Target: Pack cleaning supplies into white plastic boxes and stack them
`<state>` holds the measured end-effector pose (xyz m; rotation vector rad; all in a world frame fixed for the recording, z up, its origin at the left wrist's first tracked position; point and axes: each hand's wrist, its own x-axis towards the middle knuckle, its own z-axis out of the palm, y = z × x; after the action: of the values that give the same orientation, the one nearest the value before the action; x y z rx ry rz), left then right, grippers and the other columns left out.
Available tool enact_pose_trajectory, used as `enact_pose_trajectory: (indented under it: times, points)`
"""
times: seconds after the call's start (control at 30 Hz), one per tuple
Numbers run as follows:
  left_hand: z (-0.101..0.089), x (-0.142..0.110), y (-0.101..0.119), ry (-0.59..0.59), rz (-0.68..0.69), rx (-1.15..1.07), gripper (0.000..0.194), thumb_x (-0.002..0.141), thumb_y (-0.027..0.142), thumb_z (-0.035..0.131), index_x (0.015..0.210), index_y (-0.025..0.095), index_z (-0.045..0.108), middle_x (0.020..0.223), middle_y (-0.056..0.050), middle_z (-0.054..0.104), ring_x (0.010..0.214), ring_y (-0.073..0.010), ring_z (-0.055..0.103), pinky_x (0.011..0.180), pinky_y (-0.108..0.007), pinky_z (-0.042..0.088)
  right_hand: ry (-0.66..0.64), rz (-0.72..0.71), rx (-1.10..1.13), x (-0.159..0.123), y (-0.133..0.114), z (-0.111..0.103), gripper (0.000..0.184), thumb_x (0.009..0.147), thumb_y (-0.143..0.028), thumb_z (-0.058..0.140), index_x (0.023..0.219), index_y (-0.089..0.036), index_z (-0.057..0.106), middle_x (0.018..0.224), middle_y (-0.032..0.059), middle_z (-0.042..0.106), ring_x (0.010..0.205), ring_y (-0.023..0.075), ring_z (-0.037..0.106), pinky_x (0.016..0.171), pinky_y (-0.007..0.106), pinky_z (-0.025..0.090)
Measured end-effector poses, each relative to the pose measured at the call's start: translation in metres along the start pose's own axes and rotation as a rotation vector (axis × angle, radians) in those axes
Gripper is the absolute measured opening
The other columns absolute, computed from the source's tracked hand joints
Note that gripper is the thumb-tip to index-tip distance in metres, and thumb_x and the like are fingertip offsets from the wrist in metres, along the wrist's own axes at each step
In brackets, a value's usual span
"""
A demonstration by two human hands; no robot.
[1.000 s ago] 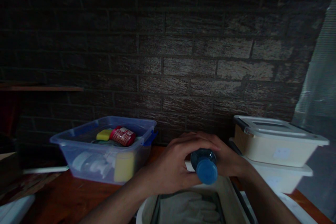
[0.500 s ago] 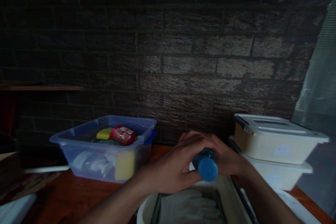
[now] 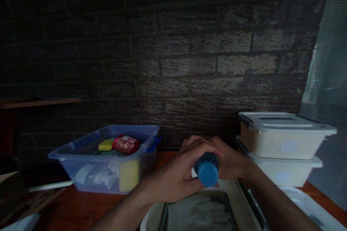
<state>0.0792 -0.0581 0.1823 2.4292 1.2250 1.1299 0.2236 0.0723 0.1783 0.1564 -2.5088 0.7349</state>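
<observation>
A dark blue bottle [image 3: 207,170] lies on its side between both hands, its round blue end facing me. My left hand [image 3: 176,177] wraps over it from the left, fingers curled on top. My right hand [image 3: 233,162] grips it from the right, mostly behind the bottle. Both hands hover above an open white bin [image 3: 244,205] at the bottom edge, which holds pale grey gloves [image 3: 197,214].
A clear blue-rimmed tub [image 3: 81,144] at left holds a red can [image 3: 126,144], yellow sponges and a spray bottle. Two lidded cream boxes [image 3: 282,140] are stacked at right. A dark brick wall stands behind the wooden tabletop [image 3: 89,205].
The view has tilted slightly, shifting everything a little left and up. Both hands still hold the bottle in nearly the same spot over the bin.
</observation>
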Motion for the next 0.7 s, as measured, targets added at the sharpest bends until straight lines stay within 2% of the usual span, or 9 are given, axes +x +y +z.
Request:
enact_pose_trajectory:
  times: [0.2,0.5,0.57,0.7]
  points:
    - [0.0012,0.0007,-0.0010,0.009,-0.009,-0.003,0.046,0.084,0.025,0.079,0.126,0.029,0.060,0.124,-0.007,0.062,0.121,-0.0259,0.054,0.106,-0.042,0.043,0.041,-0.050,-0.010,-0.0015,0.0053,0.0021,0.025,0.071,-0.012,0.071,0.095,-0.020,0.073,0.102,0.0019,0.074,0.095,0.0215,0.068,0.088,0.030,0.053]
    - [0.0008,0.0015,0.0013,0.000,-0.011,-0.004,0.049,0.083,0.023,0.080,0.127,0.029,0.060,0.125,-0.006,0.059,0.120,-0.0243,0.054,0.106,-0.040,0.042,0.034,-0.089,-0.002,-0.0017,0.0035,0.0016,0.021,0.074,-0.014,0.067,0.093,-0.021,0.072,0.099,0.0016,0.073,0.088,0.0187,0.068,0.082,0.027,0.053]
    - [0.0008,0.0018,0.0019,-0.002,-0.022,-0.004,0.047,0.083,0.025,0.080,0.126,0.028,0.060,0.125,-0.007,0.060,0.120,-0.0250,0.054,0.105,-0.040,0.043,0.056,-0.088,-0.026,-0.0028,0.0053,0.0030,0.020,0.073,-0.015,0.068,0.091,-0.021,0.072,0.094,0.0010,0.073,0.087,0.0193,0.068,0.080,0.028,0.053]
    - [0.0003,0.0024,0.0024,-0.007,-0.022,-0.008,0.046,0.083,0.025,0.080,0.125,0.028,0.061,0.123,-0.007,0.061,0.119,-0.0254,0.054,0.104,-0.040,0.043,0.072,-0.036,-0.071,-0.0051,0.0088,0.0057,0.010,0.068,-0.013,0.069,0.074,-0.022,0.069,0.076,-0.0002,0.069,0.080,0.0203,0.066,0.076,0.029,0.054]
